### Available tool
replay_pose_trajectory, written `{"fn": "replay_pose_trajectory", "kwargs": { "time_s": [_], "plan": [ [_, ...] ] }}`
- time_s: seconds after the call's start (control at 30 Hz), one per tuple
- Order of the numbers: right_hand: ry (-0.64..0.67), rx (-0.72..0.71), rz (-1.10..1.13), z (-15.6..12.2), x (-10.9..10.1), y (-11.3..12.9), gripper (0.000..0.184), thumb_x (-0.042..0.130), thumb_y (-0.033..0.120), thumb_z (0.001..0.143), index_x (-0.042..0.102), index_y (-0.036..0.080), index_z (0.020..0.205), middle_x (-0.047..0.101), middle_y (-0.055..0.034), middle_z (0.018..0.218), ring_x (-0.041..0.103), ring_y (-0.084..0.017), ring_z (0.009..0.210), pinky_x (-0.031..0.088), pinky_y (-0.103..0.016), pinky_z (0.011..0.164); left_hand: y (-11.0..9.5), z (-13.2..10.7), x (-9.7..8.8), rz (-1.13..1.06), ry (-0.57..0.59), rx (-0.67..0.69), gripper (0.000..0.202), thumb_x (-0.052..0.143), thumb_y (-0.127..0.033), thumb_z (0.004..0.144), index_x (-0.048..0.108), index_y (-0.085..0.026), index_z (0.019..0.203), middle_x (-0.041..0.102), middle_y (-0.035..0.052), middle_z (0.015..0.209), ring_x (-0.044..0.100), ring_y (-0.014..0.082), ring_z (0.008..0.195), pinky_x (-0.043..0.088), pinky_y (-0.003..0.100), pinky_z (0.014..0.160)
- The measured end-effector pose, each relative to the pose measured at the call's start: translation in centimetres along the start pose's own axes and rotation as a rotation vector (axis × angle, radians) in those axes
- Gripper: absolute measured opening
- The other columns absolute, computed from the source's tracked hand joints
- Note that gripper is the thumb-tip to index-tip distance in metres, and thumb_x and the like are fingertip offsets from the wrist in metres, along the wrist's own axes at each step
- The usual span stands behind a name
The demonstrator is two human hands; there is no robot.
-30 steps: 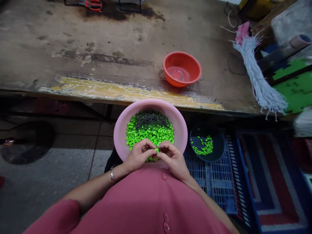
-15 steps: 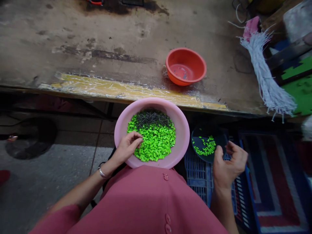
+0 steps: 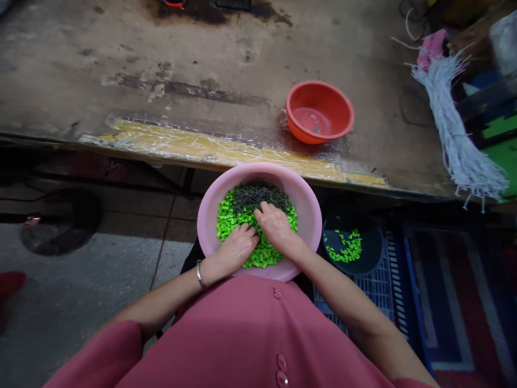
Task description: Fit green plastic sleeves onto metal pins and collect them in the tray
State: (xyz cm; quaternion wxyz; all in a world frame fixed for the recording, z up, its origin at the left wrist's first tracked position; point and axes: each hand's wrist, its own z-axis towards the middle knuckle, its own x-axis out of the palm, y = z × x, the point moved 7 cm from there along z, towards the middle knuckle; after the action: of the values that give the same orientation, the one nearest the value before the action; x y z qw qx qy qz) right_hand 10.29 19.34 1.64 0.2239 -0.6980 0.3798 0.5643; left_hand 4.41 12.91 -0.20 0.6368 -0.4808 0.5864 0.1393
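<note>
A pink basin (image 3: 311, 215) rests against my lap, below the table's front edge. Small bright green plastic pieces (image 3: 264, 257) fill its near part, and thin dark pin-like pieces (image 3: 252, 194) are heaped at its far side. Both hands are inside the basin. My left hand (image 3: 236, 249) lies low over the green pieces with its fingers curled down among them. Just right of it, my right hand (image 3: 275, 223) reaches in with fingers bent together where the dark and green pieces meet. Whatever either hand pinches is too small or hidden to make out.
An orange bowl (image 3: 345, 116) stands on the worn wooden table (image 3: 226, 64). To my right, a dark bowl (image 3: 374, 248) with some green pieces sits on a blue plastic crate (image 3: 371, 285). A bundle of white cords (image 3: 456, 124) hangs over the table's right edge.
My right hand has moved left from beside the dark bowl into the pink basin. My left hand has shifted rightward, deeper over the green pieces. The view has swung slightly left.
</note>
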Motion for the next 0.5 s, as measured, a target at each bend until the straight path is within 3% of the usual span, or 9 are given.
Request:
{"fn": "replay_pose_trajectory", "kwargs": {
  "time_s": [0.2, 0.37, 0.43, 0.5],
  "plan": [
    [0.020, -0.003, -0.011, 0.7, 0.9, 1.0, 0.029, 0.031, 0.005, 0.096, 0.059, 0.006, 0.104, 0.059, -0.0191, 0.103, 0.058, -0.028, 0.094, 0.049, -0.038, 0.074, 0.9, -0.6, 0.4, 0.022, -0.038, -0.020, 0.025, 0.041, -0.009, 0.092, 0.064, -0.014, 0.084, 0.061, 0.0108, 0.086, 0.050, 0.0264, 0.087, 0.046, 0.040, 0.079],
    [0.007, 0.003, 0.013, 0.7, 1.1, 0.5, 0.025, 0.036, 0.007, 0.096, 0.061, 0.007, 0.101, 0.061, -0.0155, 0.100, 0.060, -0.026, 0.091, 0.050, -0.035, 0.071, 1.1, -0.1, 0.8, 0.039, -0.060, 0.028, 0.020, 0.046, -0.013, 0.091, 0.064, -0.016, 0.081, 0.061, 0.0097, 0.081, 0.053, 0.0275, 0.084, 0.048, 0.042, 0.079],
    [-0.010, 0.000, 0.025, 0.2, 0.8, 0.4, 0.022, 0.040, 0.009, 0.096, 0.062, 0.009, 0.099, 0.062, -0.0134, 0.098, 0.061, -0.025, 0.089, 0.050, -0.033, 0.069, 1.0, -0.2, 0.0, 0.019, -0.119, 0.049, 0.014, 0.051, -0.019, 0.091, 0.064, -0.016, 0.089, 0.063, 0.0103, 0.088, 0.055, 0.0277, 0.087, 0.049, 0.042, 0.080],
    [-0.056, -0.020, 0.046, -1.0, 0.1, 0.4, 0.020, 0.043, 0.013, 0.097, 0.062, 0.011, 0.099, 0.063, -0.0112, 0.098, 0.061, -0.023, 0.088, 0.049, -0.032, 0.069, 1.2, -0.9, -2.1, 0.014, -0.266, 0.061, 0.016, 0.053, -0.023, 0.091, 0.063, -0.016, 0.102, 0.063, 0.0133, 0.102, 0.056, 0.0285, 0.095, 0.050, 0.043, 0.085]
  ]
}}
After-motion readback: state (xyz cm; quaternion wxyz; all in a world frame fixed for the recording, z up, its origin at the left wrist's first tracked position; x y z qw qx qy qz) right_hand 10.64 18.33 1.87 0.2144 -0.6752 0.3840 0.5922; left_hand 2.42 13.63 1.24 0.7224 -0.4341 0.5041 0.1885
